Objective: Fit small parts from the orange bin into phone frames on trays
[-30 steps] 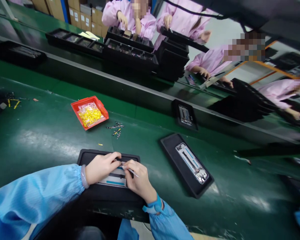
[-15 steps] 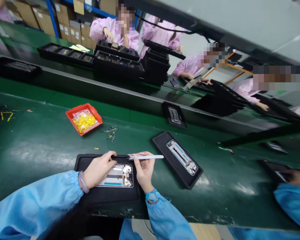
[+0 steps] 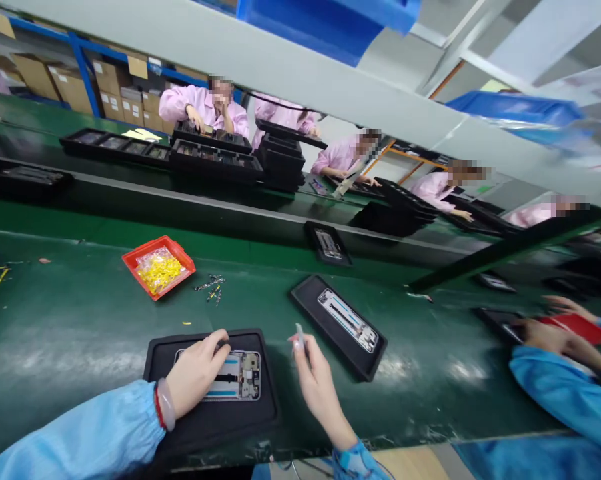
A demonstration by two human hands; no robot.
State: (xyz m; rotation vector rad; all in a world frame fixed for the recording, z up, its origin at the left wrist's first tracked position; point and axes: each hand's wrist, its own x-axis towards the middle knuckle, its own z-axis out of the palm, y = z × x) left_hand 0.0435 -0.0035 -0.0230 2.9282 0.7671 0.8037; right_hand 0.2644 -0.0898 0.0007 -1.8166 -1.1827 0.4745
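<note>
A black tray (image 3: 215, 413) lies at the near edge of the green belt with an open phone frame (image 3: 235, 375) in it. My left hand (image 3: 196, 373) rests on the frame's left part, fingers curled, fingertips touching the tray's far edge. My right hand (image 3: 316, 381) is lifted just right of the tray, fingers pinched on a thin white tweezer-like tool (image 3: 300, 335) that points up. A second black tray (image 3: 338, 325) with another phone frame lies to the right of it.
A red bin (image 3: 158, 267) of yellow parts and several small loose metal parts (image 3: 210, 285) lie further out on the belt. A third tray (image 3: 327, 243) sits by the divider. A co-worker's blue sleeve and hands (image 3: 555, 340) work at the right. People in pink work beyond stacked black trays (image 3: 280, 160).
My right hand has lifted off the tray and moved right, turning the tool from lying level to pointing up. My left hand stays on the phone frame. The view has tilted upward.
</note>
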